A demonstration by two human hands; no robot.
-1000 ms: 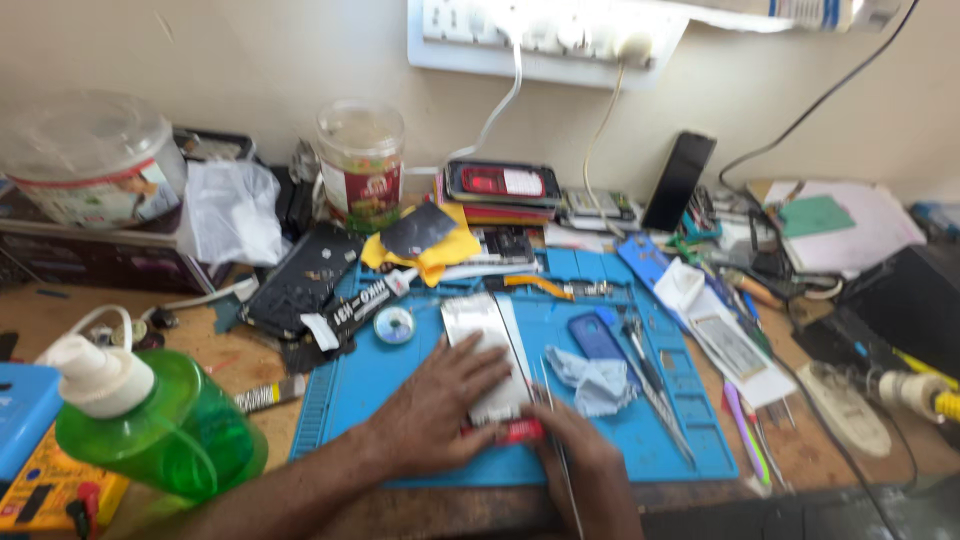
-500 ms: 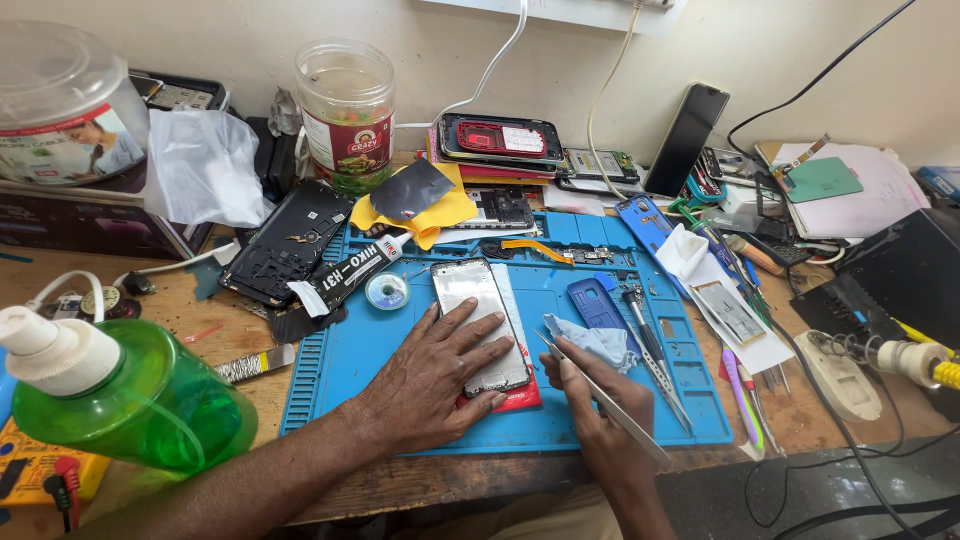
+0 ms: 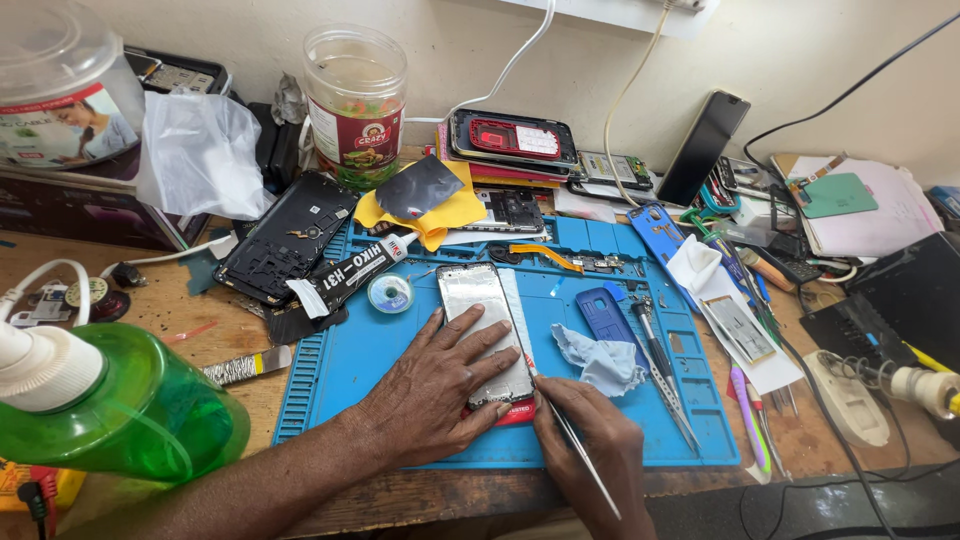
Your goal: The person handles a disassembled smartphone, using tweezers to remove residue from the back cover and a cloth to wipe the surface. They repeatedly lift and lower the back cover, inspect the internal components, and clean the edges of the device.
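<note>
Head view: left hand, fingers spread flat on phone atop blue mat. Right hand fingers pinch thin tool just right; tip hidden. Clear jar beyond, contents unclear.

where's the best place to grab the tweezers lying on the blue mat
Probably the upper, joined end of the tweezers, coming from above. They lie flat on the blue mat with the sharp tips toward the near edge, and the crumpled cloth crowds their left side.
</note>
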